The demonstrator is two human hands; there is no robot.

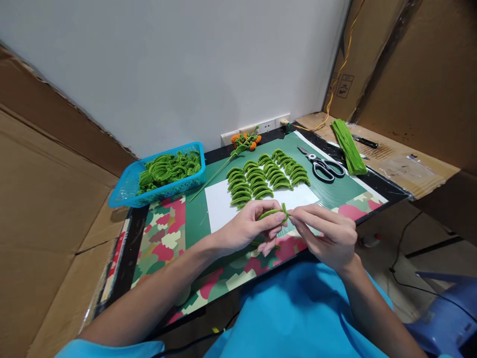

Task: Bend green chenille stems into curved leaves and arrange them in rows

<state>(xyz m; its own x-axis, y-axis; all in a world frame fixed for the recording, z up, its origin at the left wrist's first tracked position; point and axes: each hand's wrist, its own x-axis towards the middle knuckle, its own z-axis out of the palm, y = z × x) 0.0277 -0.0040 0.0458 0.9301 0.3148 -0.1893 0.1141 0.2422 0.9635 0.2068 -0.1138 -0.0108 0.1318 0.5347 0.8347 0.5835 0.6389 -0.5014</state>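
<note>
Between thumb and fingers, my left hand (257,223) grips a bent green pipe cleaner (271,213) over the front of the mat. Its short end sticks up where it crosses itself. The fingertips of my right hand (328,229) are pinched at the crossing, on the right side of the piece. Part of another thin green strip (274,246) shows below my left fingers. Just beyond my hands, rows of curved green pipe cleaner pieces (257,181) lie on a white sheet of paper (218,211).
A blue basket (128,185) of green pieces (167,169) stands at the left. Behind the rows lies an orange-flowered stem (246,141). Black-handled scissors (323,168) and a bundle of straight green pipe cleaners (348,146) lie right, near a black knife (365,141). Cardboard walls flank the table.
</note>
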